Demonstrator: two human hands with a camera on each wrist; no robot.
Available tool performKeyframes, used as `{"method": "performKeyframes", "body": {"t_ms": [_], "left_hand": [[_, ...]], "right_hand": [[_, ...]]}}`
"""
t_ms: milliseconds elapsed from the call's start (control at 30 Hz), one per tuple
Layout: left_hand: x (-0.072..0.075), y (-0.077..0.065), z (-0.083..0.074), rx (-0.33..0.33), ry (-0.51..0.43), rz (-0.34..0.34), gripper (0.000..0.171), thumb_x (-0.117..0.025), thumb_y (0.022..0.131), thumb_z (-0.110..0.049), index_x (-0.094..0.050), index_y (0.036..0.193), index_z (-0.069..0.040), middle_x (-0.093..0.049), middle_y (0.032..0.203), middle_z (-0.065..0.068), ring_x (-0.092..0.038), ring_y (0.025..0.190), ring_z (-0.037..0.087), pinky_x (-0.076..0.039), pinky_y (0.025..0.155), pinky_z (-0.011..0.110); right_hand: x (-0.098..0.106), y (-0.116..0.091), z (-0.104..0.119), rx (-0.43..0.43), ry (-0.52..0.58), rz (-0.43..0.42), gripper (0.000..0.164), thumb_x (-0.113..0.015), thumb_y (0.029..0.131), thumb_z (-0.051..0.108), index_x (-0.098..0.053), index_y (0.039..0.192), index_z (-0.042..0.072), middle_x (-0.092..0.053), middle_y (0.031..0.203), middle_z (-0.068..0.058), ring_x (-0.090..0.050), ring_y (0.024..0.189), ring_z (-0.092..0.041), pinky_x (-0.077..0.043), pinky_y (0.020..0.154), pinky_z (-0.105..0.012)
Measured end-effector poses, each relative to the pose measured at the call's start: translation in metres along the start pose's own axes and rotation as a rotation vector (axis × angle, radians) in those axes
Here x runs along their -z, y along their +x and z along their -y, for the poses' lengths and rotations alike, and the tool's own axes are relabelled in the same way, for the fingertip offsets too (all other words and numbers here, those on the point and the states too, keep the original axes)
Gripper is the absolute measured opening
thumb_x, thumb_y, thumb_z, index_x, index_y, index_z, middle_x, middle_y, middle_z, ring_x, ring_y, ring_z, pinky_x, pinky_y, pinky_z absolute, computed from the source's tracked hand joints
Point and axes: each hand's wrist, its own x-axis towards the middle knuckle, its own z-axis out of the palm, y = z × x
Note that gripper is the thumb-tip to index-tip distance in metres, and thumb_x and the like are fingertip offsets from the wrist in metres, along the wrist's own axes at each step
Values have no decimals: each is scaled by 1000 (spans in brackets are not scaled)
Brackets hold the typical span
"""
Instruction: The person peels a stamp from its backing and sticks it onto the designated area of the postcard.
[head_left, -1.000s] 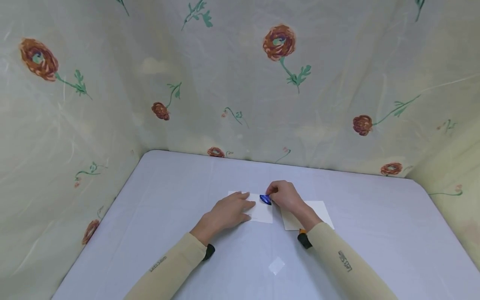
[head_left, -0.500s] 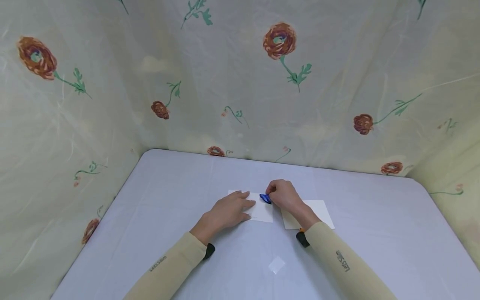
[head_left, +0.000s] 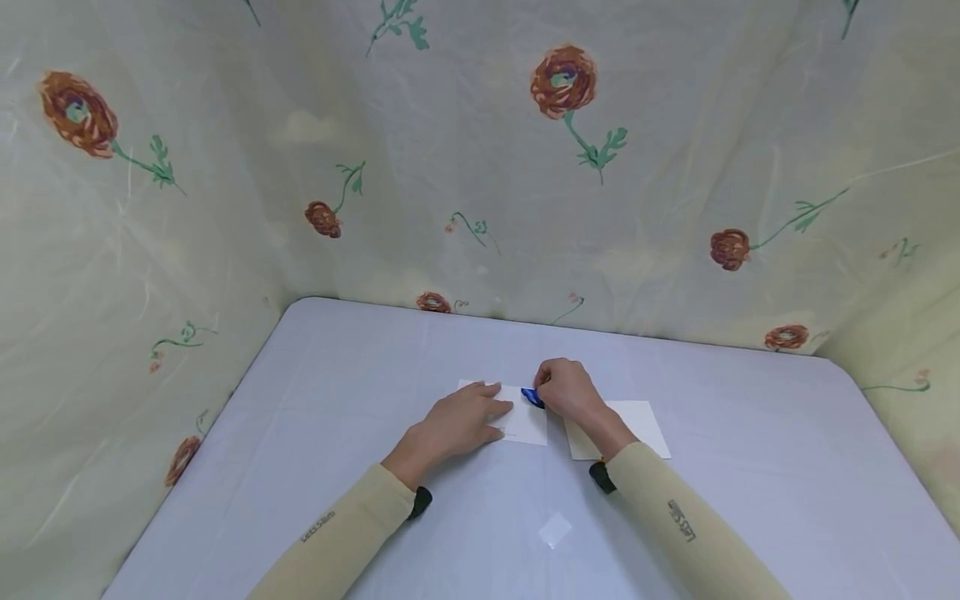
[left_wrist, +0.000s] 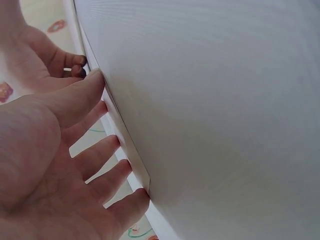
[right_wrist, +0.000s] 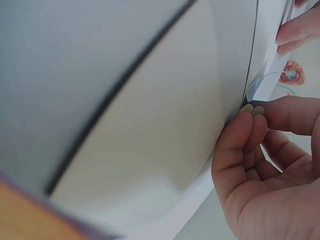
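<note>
My left hand rests with spread fingers on a white sheet that lies on the table. In the left wrist view the fingertips press along the sheet near its edge. Near the sheet's upper right corner, my right hand pinches a small, shiny blue piece between thumb and forefinger. The right wrist view shows the blue piece as thin and curved, partly see-through; its exact kind is unclear. Below the right wrist lies a second, cream-white sheet, partly covered by the forearm.
A small, clear square lies on the white tabletop nearer to me. Flower-patterned curtain stands behind and at both sides of the table. A dark band with orange sits at the right wrist.
The right forearm has shifted slightly to the left. Both hands otherwise keep the same places on the sheet and the blue piece.
</note>
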Motion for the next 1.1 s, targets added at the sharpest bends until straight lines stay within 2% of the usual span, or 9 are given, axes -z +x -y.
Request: {"method": "performKeyframes", "body": {"t_ms": [367, 933, 1100], "left_hand": [[-2, 2, 1, 20, -10, 17, 50, -65, 96, -36, -54, 144, -28, -40, 159, 2, -34, 149, 24, -36, 118, 40], [-2, 1, -1, 34, -17, 20, 49, -65, 96, -35, -54, 143, -27, -40, 159, 2, -35, 149, 23, -36, 118, 40], [-1, -1, -1, 28, -14, 15, 49, -65, 96, -35, -55, 143, -26, -40, 159, 2, -35, 149, 23, -36, 118, 40]], "right_hand": [[0, 3, 4, -5, -41, 6, 10, -58, 86, 4, -67, 81, 6, -64, 79, -8, -55, 69, -19, -43, 56, -24], [5, 6, 4, -61, -34, 71, 11, -58, 88, 6, -69, 87, 5, -64, 85, -10, -56, 78, -21, -44, 60, -24], [5, 6, 2, -43, -37, 61, 13, -56, 87, 4, -68, 84, 4, -62, 80, -9, -55, 73, -20, -42, 56, -24]]}}
